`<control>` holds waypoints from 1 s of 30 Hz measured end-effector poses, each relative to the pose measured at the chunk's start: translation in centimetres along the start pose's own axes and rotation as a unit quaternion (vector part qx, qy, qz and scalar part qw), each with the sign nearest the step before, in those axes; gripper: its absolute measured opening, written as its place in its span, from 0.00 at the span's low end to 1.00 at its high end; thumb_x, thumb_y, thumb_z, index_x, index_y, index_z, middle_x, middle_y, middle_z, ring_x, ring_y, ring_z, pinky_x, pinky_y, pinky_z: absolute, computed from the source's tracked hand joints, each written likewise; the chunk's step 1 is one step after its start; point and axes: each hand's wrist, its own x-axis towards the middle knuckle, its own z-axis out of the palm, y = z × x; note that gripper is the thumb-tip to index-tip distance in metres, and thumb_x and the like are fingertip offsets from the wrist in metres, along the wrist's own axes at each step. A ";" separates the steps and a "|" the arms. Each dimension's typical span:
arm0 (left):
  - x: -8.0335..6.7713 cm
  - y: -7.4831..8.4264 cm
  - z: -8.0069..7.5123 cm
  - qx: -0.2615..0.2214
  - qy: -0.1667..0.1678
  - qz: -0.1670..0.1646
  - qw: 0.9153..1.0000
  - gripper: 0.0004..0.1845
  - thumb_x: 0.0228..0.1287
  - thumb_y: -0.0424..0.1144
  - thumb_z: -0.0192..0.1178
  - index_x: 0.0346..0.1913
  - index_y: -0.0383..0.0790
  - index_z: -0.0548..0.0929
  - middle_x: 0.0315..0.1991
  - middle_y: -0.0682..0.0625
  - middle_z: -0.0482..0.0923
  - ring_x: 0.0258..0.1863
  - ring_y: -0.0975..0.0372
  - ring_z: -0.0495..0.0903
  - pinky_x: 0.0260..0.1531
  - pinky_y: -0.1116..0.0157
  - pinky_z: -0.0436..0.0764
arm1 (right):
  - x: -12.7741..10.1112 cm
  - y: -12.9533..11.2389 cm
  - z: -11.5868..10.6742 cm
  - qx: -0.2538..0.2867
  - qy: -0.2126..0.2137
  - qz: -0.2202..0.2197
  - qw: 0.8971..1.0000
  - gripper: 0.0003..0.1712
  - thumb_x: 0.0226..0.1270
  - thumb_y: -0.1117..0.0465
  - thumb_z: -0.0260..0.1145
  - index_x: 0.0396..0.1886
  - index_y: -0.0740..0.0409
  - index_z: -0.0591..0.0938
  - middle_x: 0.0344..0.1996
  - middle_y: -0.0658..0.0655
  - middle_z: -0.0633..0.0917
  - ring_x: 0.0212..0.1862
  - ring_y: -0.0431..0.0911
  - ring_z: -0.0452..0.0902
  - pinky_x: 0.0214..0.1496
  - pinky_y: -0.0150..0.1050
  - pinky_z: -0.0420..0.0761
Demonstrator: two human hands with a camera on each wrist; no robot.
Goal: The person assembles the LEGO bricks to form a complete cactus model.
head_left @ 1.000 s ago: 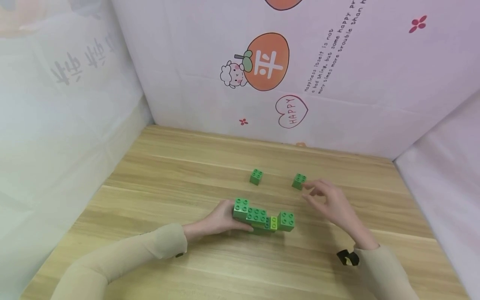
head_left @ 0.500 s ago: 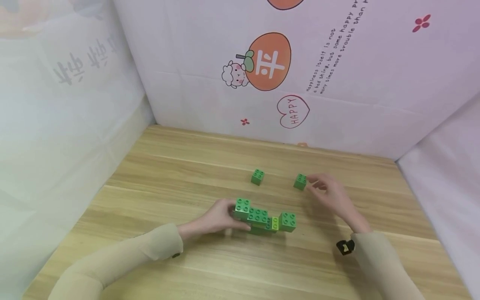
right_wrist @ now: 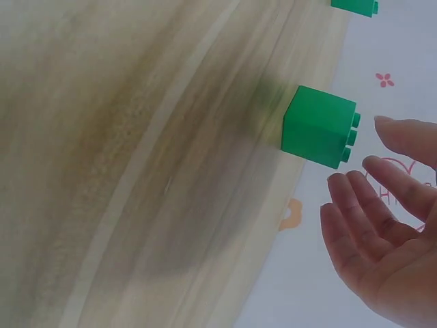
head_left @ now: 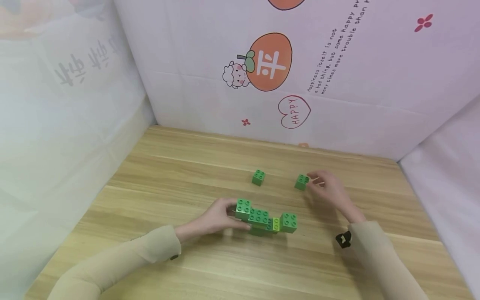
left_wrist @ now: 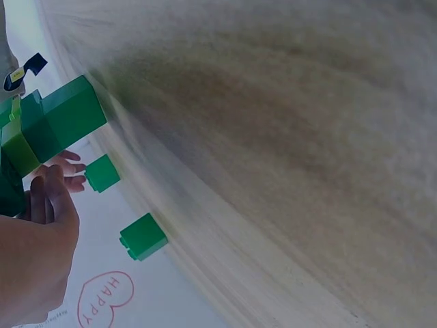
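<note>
Brick assembly (left_wrist: 41,130): cropped at left edge, left-wrist view. Second loose brick (right_wrist: 355,5): cropped at top. Counter (left_wrist: 287,137): blurred.

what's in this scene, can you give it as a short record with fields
surface: wooden table
left hand: grips the left end of the green block build
right hand: fingers straight, right beside the right loose green block, apart from it in the right wrist view
other loose block: left loose green block, untouched
backdrop: pink wall with a HAPPY heart
</note>
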 end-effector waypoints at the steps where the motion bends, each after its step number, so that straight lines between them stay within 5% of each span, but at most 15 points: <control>1: 0.0 0.0 0.0 -0.001 0.001 0.000 1.000 0.24 0.41 0.43 0.75 0.47 0.50 0.81 0.45 0.55 0.85 0.43 0.66 0.83 0.48 0.74 0.81 | 0.1 0.1 0.0 -0.001 -0.002 0.003 1.000 0.20 0.61 0.65 0.63 0.52 0.69 0.76 0.48 0.70 0.80 0.46 0.61 0.80 0.49 0.55 0.82; 30: -0.3 0.3 -0.1 0.016 0.008 0.016 1.000 0.23 0.42 0.44 0.74 0.46 0.52 0.81 0.43 0.57 0.85 0.43 0.68 0.83 0.49 0.73 0.80 | 1.6 0.4 0.8 -0.005 -0.054 0.030 0.998 0.23 0.61 0.62 0.65 0.53 0.69 0.75 0.47 0.69 0.81 0.45 0.58 0.81 0.48 0.51 0.83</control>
